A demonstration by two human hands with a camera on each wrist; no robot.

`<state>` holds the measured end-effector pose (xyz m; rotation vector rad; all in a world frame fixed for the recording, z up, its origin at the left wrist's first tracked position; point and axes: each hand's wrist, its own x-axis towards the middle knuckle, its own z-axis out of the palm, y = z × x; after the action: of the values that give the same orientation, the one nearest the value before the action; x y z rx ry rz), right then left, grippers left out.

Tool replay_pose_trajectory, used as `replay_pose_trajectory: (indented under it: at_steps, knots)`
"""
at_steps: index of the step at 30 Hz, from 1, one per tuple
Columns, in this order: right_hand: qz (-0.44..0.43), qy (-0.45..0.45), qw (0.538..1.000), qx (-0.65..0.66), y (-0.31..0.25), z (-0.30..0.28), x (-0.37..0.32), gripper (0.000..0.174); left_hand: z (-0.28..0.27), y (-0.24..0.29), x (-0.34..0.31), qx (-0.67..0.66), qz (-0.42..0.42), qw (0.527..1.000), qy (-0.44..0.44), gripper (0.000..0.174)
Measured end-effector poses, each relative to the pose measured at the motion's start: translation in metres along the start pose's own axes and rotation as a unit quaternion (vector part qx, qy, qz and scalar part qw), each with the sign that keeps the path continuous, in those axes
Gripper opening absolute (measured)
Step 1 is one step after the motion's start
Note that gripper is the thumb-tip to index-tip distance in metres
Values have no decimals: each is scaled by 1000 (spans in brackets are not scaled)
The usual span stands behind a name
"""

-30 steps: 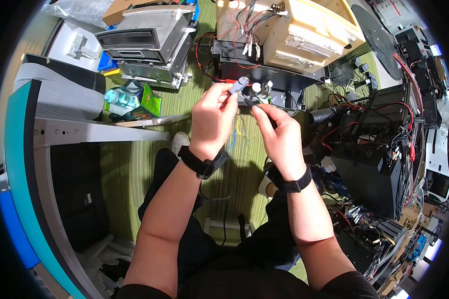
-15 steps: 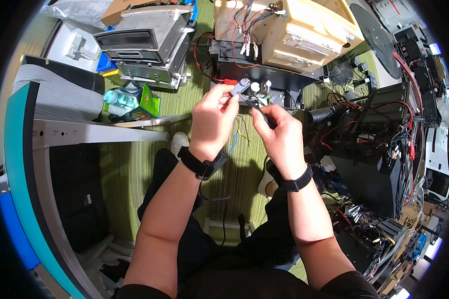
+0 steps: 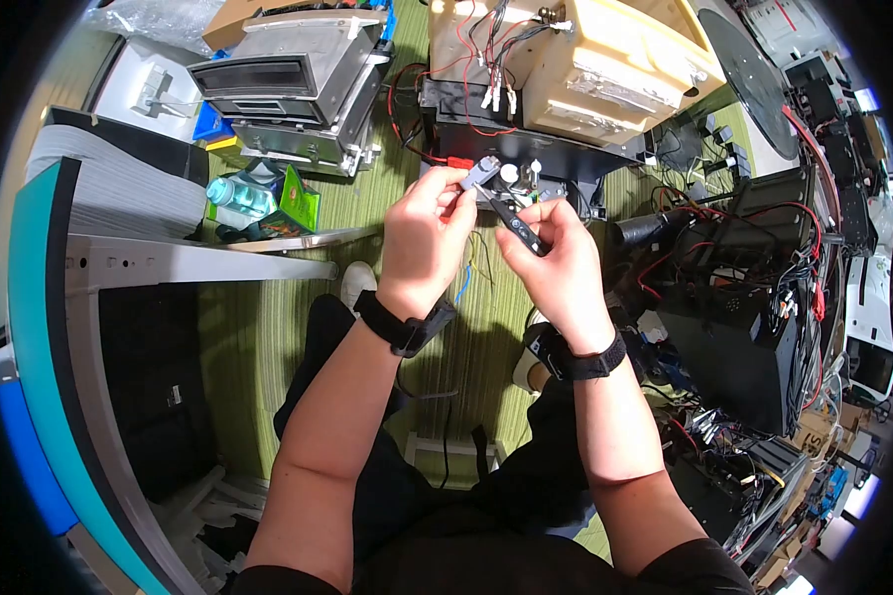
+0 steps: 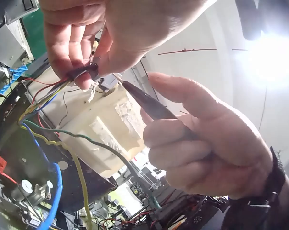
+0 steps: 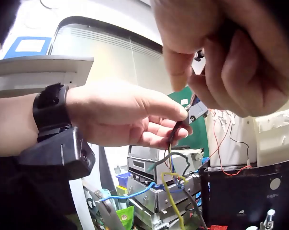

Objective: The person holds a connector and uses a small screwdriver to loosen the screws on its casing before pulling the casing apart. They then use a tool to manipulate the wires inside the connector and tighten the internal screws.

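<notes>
My left hand (image 3: 422, 233) pinches a small grey connector (image 3: 481, 171) between thumb and fingers. Dark sheathing and several thin wires run from the connector in the left wrist view, among them loose blue (image 4: 56, 187), yellow (image 4: 80, 179) and green ones. My right hand (image 3: 561, 263) grips a slim black tool (image 3: 518, 228) with pale markings on its body. Its thin metal tip (image 4: 117, 77) points at the connector, right by the left thumb. In the right wrist view my right fingers (image 5: 240, 72) hide most of the tool, and the connector (image 5: 198, 111) shows just below them.
Beyond my hands stands a black case (image 3: 446, 104) with a cream plastic housing (image 3: 605, 84) on top. Stacked metal units (image 3: 298, 89) are at the far left, near a blue bottle (image 3: 240, 196). Black equipment with tangled cables (image 3: 734, 327) fills the right; a white table frame (image 3: 198, 261) stands left.
My right hand has turned and shifted its hold, so more of the black tool's body shows between thumb and fingers. The left hand keeps the connector almost still.
</notes>
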<state>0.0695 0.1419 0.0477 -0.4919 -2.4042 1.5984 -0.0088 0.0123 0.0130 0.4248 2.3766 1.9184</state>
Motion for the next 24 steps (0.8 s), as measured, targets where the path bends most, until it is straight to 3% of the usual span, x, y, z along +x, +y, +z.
replay_pose_trajectory:
  at_steps: [3,5,14,17,21,24]
  knots:
    - [-3,14,999,30,2,0,0,25,0,1,0,-5,5,1000,12,18]
    - [-12,24,999,-38,4,0,0,24,0,1,0,-11,6,1000,15,17]
    - [-62,27,992,-111,-4,-3,0,24,-1,-1,0,5,-9,1000,-19,19]
    - [-5,-2,996,-88,-11,-6,-1,23,0,0,1,-7,-8,1000,-21,19]
    - [-38,14,993,-110,-11,-5,-1,23,0,2,0,-33,-26,999,-24,19]
    - [5,-4,995,-95,-16,-8,0,25,1,3,1,-34,-25,999,-29,19]
